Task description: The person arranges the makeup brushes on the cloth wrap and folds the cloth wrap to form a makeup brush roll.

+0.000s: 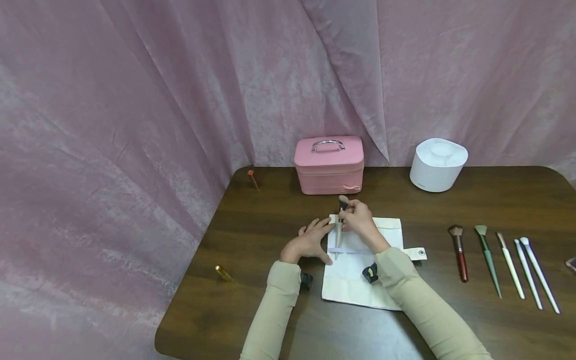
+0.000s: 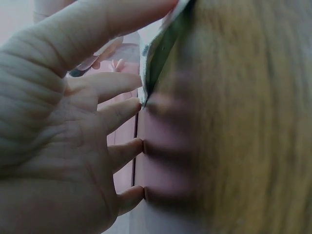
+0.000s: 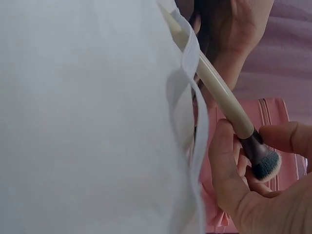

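Observation:
My right hand [image 1: 359, 220] pinches a makeup brush [image 3: 222, 95] near its dark ferrule, bristles toward the back of the table. The brush's pale handle passes under a white elastic band [image 3: 194, 61] on an unfolded white fabric brush roll [image 1: 360, 280]. At the roll's left edge my left hand [image 1: 308, 242] lies with its fingers spread. In the left wrist view the fingertips [image 2: 130, 148] reach the tabletop, and the thumb extends over the roll's edge.
Several makeup brushes [image 1: 488, 260] lie in a row at the right. Behind the roll stand a pink case [image 1: 330, 177] and a white container [image 1: 434, 170]. A gold tube [image 1: 222, 273] and a small red-topped item [image 1: 253, 179] are at the left. A snap strap [image 1: 415, 254] sticks out rightward.

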Demonstrator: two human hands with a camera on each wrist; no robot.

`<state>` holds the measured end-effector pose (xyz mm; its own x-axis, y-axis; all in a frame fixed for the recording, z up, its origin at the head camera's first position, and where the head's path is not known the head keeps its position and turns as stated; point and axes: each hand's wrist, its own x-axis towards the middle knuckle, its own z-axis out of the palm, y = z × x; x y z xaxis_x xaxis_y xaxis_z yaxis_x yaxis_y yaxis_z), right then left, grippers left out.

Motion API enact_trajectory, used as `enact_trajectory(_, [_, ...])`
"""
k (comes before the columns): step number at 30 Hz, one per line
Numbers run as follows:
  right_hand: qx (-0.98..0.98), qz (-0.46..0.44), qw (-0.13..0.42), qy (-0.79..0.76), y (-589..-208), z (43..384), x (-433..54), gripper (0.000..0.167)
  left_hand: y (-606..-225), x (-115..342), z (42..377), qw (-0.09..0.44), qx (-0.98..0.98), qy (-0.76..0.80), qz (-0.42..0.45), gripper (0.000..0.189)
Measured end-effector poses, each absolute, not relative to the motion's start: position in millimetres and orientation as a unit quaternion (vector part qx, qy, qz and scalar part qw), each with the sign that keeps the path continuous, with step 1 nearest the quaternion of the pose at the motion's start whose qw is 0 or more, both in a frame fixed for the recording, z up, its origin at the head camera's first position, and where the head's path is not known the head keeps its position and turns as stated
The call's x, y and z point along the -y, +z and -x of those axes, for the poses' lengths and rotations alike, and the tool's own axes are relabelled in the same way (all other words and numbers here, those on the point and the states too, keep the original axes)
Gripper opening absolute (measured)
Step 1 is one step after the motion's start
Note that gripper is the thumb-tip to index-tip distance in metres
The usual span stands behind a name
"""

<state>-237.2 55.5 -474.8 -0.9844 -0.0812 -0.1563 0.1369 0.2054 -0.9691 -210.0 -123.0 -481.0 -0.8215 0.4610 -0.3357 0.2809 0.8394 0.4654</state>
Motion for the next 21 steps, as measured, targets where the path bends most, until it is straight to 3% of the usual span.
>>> enact_trajectory(13, [-0.752, -0.01, 0.172, -0.636, -474.8, 231.8, -51.6, 0.026, -483.8, 123.7, 209.4, 0.218, -0.934, 0.195, -0.204, 0.108])
enact_trajectory(21, [-0.768, 0.0, 0.175, -0.616, -474.9, 230.4, -53.5, 0.012, -482.8, 124.0, 209.9, 0.216, -0.933, 0.202, -0.207, 0.108])
